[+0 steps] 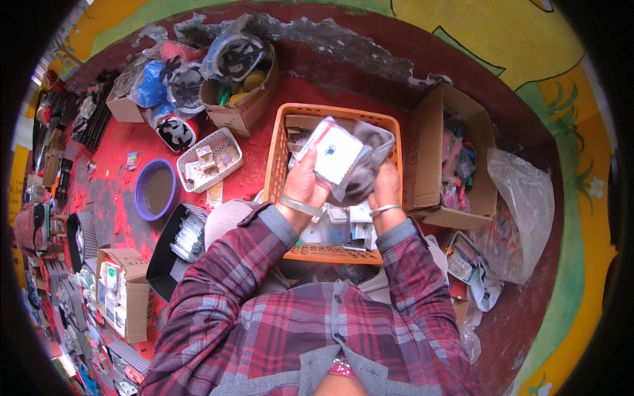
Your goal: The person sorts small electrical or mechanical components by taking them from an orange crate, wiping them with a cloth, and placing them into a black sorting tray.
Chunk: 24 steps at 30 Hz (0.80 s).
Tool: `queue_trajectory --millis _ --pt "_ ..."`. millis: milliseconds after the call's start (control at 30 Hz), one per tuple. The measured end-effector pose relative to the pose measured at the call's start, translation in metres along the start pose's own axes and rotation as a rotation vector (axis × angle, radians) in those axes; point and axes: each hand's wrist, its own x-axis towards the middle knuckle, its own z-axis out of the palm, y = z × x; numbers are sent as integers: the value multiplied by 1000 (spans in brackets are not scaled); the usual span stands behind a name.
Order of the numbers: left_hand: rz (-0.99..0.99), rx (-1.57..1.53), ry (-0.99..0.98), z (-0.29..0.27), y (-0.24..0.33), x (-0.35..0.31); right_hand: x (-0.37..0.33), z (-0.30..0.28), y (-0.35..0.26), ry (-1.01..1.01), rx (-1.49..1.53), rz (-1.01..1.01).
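My left hand (306,183) grips a flat white box (335,153) with a red strip along one edge and a small dark picture on its face. Clear plastic seems to hang at the box's lower side. A crumpled grey cloth (374,157) is held in my right hand (388,187), pressed against the box's right side. Both hands are over an orange plastic basket (278,142). Inside it, below my wrists, lie several white switch-like or socket-like pieces (337,216), partly hidden by my hands.
A cardboard box (426,155) of bagged items stands at right beside a clear plastic bag (525,211). To the left are a white basket (232,140), a purple basin (140,191), a black bin (158,264) and another carton (137,300). Bagged helmets (239,56) sit at the back.
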Motion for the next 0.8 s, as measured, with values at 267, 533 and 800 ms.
queue_trajectory --millis 267,533,800 --pt "93 -19 -50 8 30 9 -11 -7 -48 -465 328 220" --pt "131 -18 -61 5 43 13 6 -30 -49 -213 339 226" --pt "136 14 -71 14 45 8 -44 -3 -97 -660 345 -85"
